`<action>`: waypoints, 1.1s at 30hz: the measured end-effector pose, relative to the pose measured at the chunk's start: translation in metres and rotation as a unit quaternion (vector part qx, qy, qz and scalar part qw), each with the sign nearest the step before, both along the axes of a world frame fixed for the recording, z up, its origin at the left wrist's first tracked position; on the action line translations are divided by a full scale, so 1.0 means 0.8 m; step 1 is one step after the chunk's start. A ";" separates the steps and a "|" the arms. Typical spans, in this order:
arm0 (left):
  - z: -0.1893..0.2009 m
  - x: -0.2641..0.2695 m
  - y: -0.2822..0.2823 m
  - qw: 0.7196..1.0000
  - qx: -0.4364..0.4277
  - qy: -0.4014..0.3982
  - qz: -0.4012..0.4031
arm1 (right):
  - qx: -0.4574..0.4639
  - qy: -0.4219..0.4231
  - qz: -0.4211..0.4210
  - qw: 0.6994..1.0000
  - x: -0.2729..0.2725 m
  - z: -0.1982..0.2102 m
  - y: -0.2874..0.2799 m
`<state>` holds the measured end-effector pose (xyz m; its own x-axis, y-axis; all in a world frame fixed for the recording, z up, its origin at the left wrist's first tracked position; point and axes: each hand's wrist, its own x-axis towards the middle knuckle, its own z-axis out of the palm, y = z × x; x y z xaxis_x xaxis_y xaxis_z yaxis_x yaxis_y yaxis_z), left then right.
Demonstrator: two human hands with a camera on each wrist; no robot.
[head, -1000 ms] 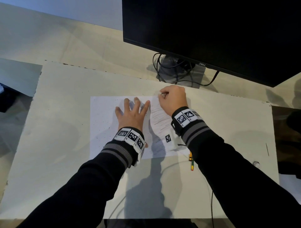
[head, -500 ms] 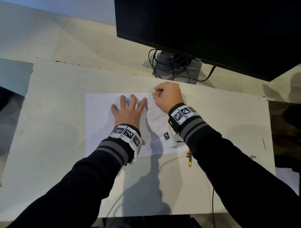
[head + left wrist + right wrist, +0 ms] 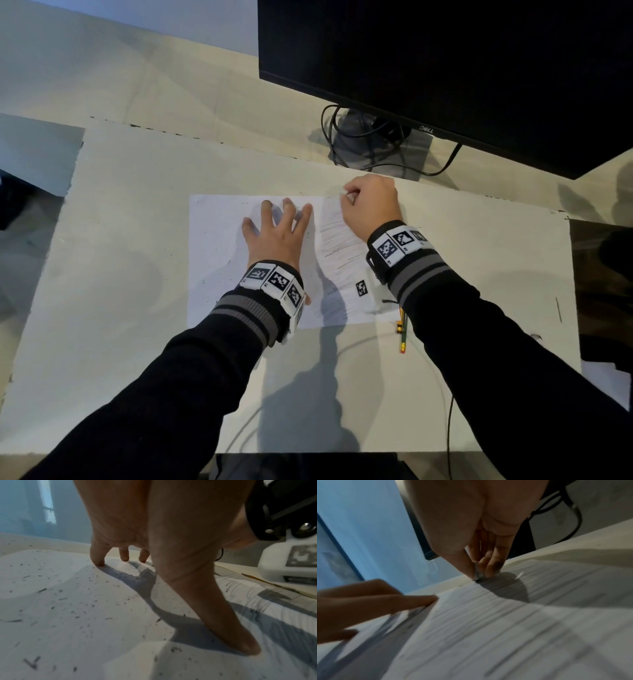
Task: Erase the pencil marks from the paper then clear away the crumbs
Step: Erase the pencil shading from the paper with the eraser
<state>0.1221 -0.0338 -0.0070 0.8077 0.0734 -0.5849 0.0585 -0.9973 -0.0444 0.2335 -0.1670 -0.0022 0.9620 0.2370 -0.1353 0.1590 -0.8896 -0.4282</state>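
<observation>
Pale board under a black Dell monitor (image 3: 445, 68) is my working surface, and I place everything from the paper (image 3: 219, 246) lying flat at its middle. Thin and limp, I judge this sheet will buckle or tear under a hard rub, so it wants pinning just beside the stroke, not lifting by an edge. My left hand (image 3: 274, 236) does that: fingers straight and spread, tips pressed on the sheet's middle. Pencil marks (image 3: 339, 240) band the paper's right part, between the two hands. My right hand (image 3: 371, 205) sits at the sheet's far edge, fingertips (image 3: 489, 566) bunched tight on a small greyish eraser (image 3: 478, 573) whose tip touches the paper. It looks a tiny, slick nub, so I would hold it low near the tip. Dark crumbs (image 3: 82, 601) speckle the paper's left part; being light, a gentle sweep should shift them. Touching the sheet's near right corner lies a pencil (image 3: 403, 329).
</observation>
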 end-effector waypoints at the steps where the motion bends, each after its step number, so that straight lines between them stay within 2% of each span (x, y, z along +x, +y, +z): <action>1: -0.001 0.001 -0.001 1.000 -0.001 -0.001 0.000 | -0.003 0.001 0.034 0.999 -0.007 0.002 0.007; 4: -0.001 -0.001 -0.001 1.000 0.002 -0.006 0.000 | -0.014 0.016 0.154 0.988 -0.038 0.001 0.022; 5: 0.000 -0.002 0.000 1.000 0.004 -0.007 -0.002 | -0.016 0.012 0.158 0.987 -0.038 -0.001 0.018; 8: -0.002 -0.002 0.000 1.000 0.004 -0.017 -0.004 | -0.004 -0.009 0.084 0.996 -0.025 -0.002 0.004; 9: -0.002 -0.002 0.000 1.000 0.004 -0.017 -0.003 | -0.002 -0.011 0.095 0.995 -0.027 -0.001 0.003; 12: -0.001 -0.002 -0.001 1.000 0.012 -0.014 -0.004 | -0.022 0.021 0.233 0.972 -0.050 -0.003 0.007; 13: -0.001 -0.002 -0.001 1.000 0.015 -0.015 -0.005 | -0.028 0.027 0.244 0.969 -0.049 -0.002 0.007; 16: 0.000 -0.002 -0.001 1.000 0.017 -0.011 -0.008 | -0.010 0.011 0.171 0.985 -0.031 -0.006 0.003; 17: -0.001 -0.002 -0.001 1.000 0.016 -0.011 -0.008 | -0.010 0.006 0.169 0.986 -0.033 -0.006 0.005; 21: -0.002 -0.002 -0.001 1.000 0.017 -0.015 -0.007 | -0.008 0.030 0.250 0.968 -0.045 -0.004 0.007; 25: -0.006 -0.004 0.001 1.000 0.011 -0.011 -0.005 | -0.023 0.005 0.181 0.983 -0.021 -0.005 0.000; 29: -0.010 -0.010 0.007 1.000 -0.011 -0.012 -0.002 | -0.021 0.020 0.285 0.958 -0.050 -0.004 0.003; 33: -0.008 -0.010 0.008 1.000 -0.013 -0.005 -0.002 | -0.016 0.004 0.199 0.980 -0.024 -0.003 0.002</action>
<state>0.1144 -0.0275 -0.0131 0.8135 0.0553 -0.5789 0.0552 -0.9983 -0.0177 0.2141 -0.1654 -0.0049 0.7929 0.5892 -0.1555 0.4931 -0.7703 -0.4044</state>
